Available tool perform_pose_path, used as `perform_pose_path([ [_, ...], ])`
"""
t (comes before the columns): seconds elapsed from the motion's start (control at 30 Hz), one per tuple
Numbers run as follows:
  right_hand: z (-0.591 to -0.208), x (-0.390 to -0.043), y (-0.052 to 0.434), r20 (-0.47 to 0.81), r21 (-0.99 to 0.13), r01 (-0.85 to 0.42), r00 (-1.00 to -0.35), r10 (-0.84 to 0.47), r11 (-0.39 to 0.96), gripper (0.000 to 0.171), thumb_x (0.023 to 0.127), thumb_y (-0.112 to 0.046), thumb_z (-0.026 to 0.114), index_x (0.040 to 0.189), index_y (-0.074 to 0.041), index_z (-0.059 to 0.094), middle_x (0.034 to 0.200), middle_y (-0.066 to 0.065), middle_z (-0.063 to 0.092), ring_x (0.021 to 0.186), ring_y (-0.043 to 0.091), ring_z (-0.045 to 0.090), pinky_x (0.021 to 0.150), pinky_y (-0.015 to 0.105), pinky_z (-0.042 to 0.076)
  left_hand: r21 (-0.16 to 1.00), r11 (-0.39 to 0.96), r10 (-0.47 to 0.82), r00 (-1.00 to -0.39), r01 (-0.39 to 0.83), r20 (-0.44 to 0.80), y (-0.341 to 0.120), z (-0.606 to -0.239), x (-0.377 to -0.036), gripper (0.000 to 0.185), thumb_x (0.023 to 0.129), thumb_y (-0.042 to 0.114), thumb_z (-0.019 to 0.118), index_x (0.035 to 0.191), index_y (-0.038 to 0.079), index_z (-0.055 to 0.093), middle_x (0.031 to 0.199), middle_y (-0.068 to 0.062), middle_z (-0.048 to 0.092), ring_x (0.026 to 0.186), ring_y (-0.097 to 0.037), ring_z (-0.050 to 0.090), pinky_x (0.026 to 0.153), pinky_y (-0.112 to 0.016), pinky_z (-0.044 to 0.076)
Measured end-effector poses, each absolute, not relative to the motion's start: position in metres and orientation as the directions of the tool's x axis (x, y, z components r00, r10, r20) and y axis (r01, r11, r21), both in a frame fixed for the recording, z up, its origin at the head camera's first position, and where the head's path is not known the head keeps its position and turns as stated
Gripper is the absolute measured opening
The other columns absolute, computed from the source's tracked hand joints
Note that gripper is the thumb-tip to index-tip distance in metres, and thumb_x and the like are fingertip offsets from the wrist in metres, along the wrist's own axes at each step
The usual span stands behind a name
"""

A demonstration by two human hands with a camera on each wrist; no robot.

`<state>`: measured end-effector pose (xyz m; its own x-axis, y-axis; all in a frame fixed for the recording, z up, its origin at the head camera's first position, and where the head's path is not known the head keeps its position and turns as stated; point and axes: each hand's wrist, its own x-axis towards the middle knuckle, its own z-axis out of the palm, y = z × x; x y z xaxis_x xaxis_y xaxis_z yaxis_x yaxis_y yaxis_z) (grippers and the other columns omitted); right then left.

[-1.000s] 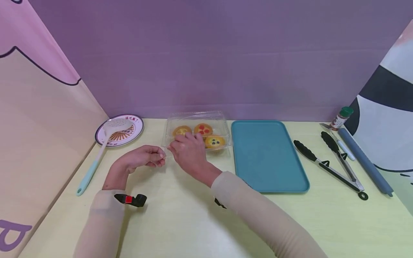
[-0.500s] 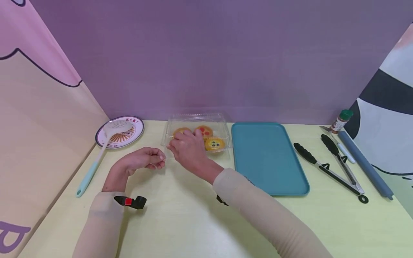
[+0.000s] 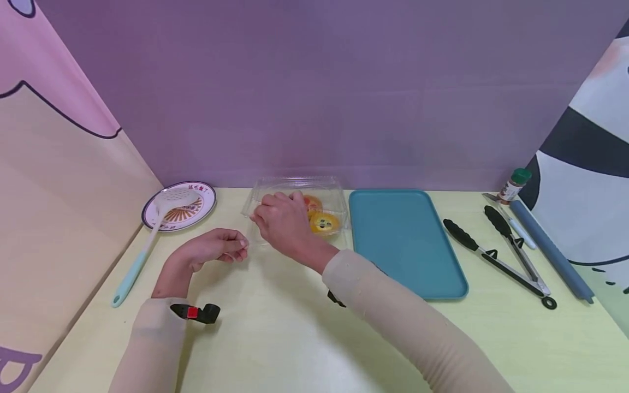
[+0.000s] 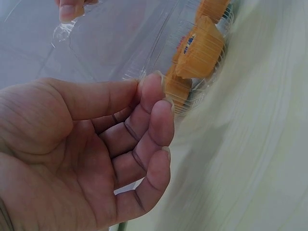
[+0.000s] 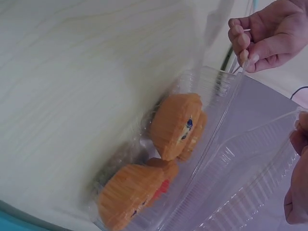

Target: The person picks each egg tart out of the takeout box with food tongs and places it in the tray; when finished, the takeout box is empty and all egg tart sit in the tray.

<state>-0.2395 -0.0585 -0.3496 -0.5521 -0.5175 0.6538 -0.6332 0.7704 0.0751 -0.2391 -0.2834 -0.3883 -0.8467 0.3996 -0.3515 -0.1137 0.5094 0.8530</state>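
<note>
A clear plastic clamshell box (image 3: 339, 192) holds several orange-yellow tarts (image 3: 324, 222) with printed-looking tops. Its lid (image 5: 255, 161) is partly raised, with a gap along the front. At the box's front left corner, my left hand (image 3: 218, 248) pinches the base rim between thumb and index fingertip, the other fingers curled. My right hand (image 3: 285, 224) reaches over the front and pinches the lid's edge near the same corner, hiding some tarts in the head view. The right wrist view shows both hands apart, the left hand (image 5: 272, 36) at the base rim.
To the right lie a teal tray (image 3: 408, 245), black-handled tongs (image 3: 516, 262), a small knife (image 3: 521, 232), a green-capped jar (image 3: 512, 188) and a blue-grey roll (image 3: 552, 251). On the left a white skimmer (image 3: 152, 240) rests across a patterned plate (image 3: 203, 202). A purple wall stands behind.
My right hand has risen a little with the lid's edge, widening the gap at the front and covering the left tart. My left hand stays at the base corner. The head view has shifted slightly.
</note>
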Motion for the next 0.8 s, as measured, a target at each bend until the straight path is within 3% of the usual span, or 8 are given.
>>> perform_pose_path([
  [0.8,-0.328,-0.253,-0.057,0.709,0.089,-0.631,-0.504,-0.494,0.771,0.020,0.098,-0.032,0.064,0.085,-0.027,0.079,0.084,-0.012,0.069,0.089,0.007,0.065,0.073,0.035,0.034,0.845,0.516,0.381,-0.846,-0.140,-0.373,-0.280,-0.387,-0.239,0.027,0.105,0.019,0.050,0.112,-0.007,0.056,0.094,-0.004,0.066,0.090,-0.017,0.062,0.085,-0.033,0.052],
])
